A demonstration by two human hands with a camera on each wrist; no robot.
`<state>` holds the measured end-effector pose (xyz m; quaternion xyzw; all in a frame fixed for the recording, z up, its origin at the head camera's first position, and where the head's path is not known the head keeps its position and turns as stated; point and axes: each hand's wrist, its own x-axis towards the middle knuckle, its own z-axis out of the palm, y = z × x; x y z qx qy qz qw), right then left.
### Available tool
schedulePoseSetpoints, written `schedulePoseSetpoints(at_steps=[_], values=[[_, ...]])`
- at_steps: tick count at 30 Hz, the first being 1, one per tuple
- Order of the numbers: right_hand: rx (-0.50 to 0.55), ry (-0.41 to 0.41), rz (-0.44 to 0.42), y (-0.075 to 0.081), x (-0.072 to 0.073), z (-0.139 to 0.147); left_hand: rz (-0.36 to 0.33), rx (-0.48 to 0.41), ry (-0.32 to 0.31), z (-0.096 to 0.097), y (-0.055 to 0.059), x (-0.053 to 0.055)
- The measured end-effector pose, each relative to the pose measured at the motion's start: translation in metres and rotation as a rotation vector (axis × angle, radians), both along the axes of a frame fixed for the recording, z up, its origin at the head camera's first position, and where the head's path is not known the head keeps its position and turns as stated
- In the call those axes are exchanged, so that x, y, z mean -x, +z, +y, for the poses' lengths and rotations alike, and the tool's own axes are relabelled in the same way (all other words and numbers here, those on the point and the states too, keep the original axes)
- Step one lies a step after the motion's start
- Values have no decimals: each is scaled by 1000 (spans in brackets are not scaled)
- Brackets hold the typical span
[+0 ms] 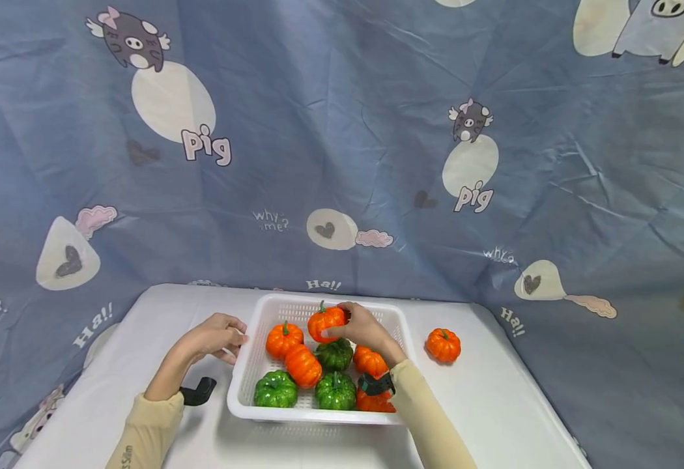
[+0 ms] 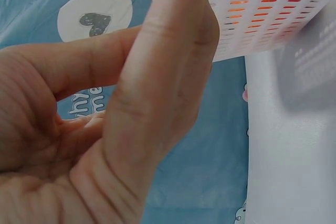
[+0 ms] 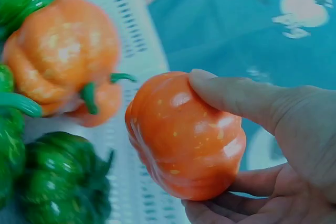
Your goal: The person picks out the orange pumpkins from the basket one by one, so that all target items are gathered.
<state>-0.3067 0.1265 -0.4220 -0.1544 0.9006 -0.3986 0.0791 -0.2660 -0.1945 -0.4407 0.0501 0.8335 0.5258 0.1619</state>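
My right hand (image 1: 370,326) grips a small orange pumpkin (image 1: 326,323) over the back of the white basket (image 1: 239,391). Thumb and fingers lie on opposite sides of this pumpkin in the right wrist view. Below it sit more orange pumpkins (image 1: 303,366) and several green pumpkins (image 1: 275,389), some partly hidden behind my right forearm. Beside the basket's left wall is my left hand (image 1: 215,335), its fingers loosely bent and the fingertips right at the rim. The left wrist view shows the basket's slotted wall (image 2: 252,9) just past the fingers, with nothing in the palm.
To the right of the basket, a single orange pumpkin (image 1: 443,345) lies on the white table (image 1: 483,404). A blue cloth (image 1: 342,163) printed with pigs and words hangs behind the table and down around its sides.
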Motion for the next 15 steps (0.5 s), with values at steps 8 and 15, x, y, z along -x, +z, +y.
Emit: schedulePoseSetpoints(at_steps=[8, 15], values=[[181, -95, 2, 11, -17, 56, -5, 12, 2, 1, 1, 0], [259, -215, -23, 15, -28, 118, -13, 18, -5, 0, 3, 0]])
